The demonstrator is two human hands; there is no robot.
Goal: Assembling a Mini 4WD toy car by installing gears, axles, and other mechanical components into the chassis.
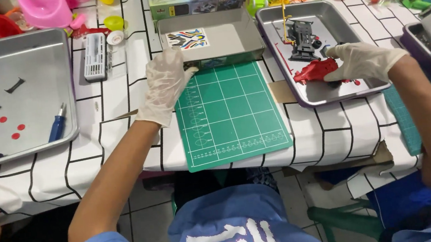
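While your gloved left hand rests flat and open, holding nothing, at the corner of the green cutting mat beside the open cardboard box, your right hand seems to close its fingers on the red toy-car body shell in the metal tray on the counter.

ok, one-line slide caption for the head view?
Gloved right hand grips a red toy car body in a metal tray; gloved left hand rests by a green cutting mat.
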